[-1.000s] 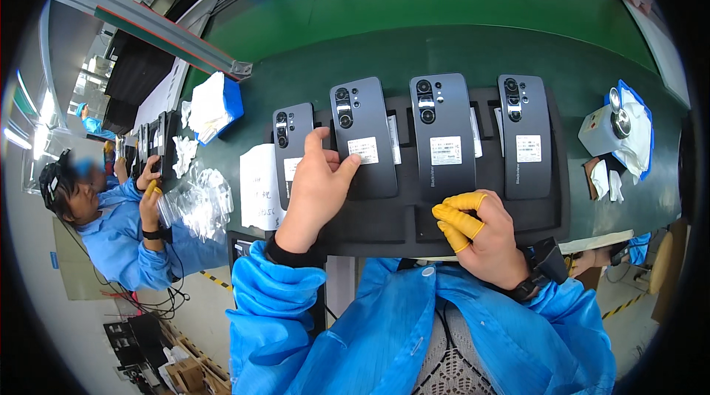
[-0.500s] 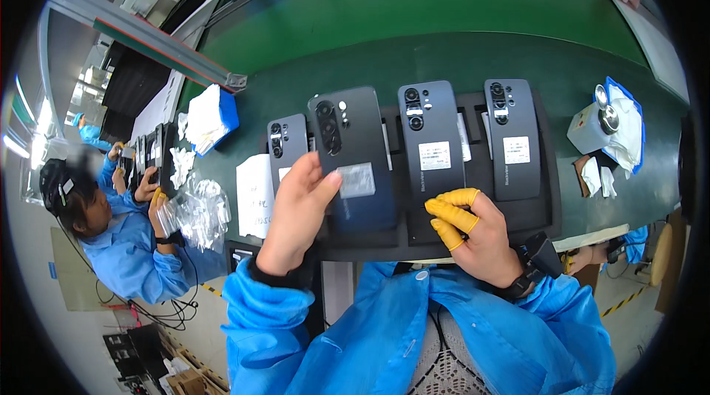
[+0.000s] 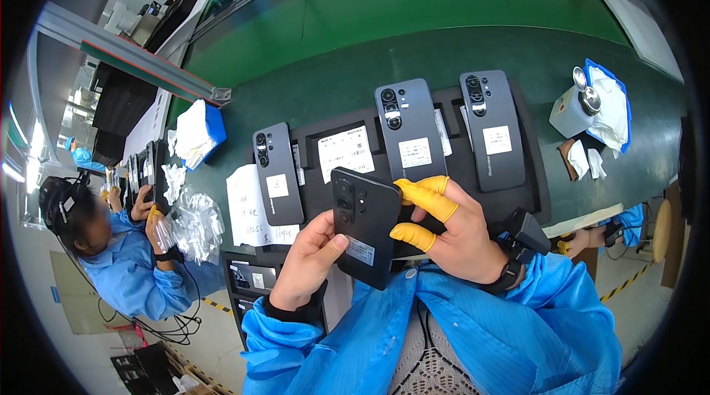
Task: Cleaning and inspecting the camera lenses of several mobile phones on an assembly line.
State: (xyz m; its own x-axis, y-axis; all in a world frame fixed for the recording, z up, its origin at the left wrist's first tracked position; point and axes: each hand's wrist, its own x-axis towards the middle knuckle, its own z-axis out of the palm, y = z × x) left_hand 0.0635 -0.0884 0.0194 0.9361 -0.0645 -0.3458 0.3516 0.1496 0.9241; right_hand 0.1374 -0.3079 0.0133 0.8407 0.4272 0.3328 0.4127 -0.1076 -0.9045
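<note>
A dark smartphone (image 3: 373, 221), back side up with a camera block and a white label, is held tilted above the front edge of the tray. My left hand (image 3: 305, 258) grips its left side, thumb on the back near the label. My right hand (image 3: 462, 236), with yellow finger cots on thumb and fingers, has its fingertips at the phone's right edge. Three similar phones lie back up on the black tray: a left phone (image 3: 278, 173), a middle phone (image 3: 410, 129) and a right phone (image 3: 494, 132). A white label (image 3: 346, 152) shows in the tray slot behind the held phone.
The black foam tray (image 3: 536, 166) rests on a green bench. Handwritten paper (image 3: 248, 199) and clear plastic bags (image 3: 198, 228) lie left. Blue boxes of wipes stand at left (image 3: 214, 125) and right, the latter beside a white pump bottle (image 3: 573, 114). A co-worker (image 3: 129, 247) handles phones at far left.
The held phone has come off the tray area toward me and tilted, uncovering the label beneath. My right hand has moved up to its right edge. My view has shifted slightly.
</note>
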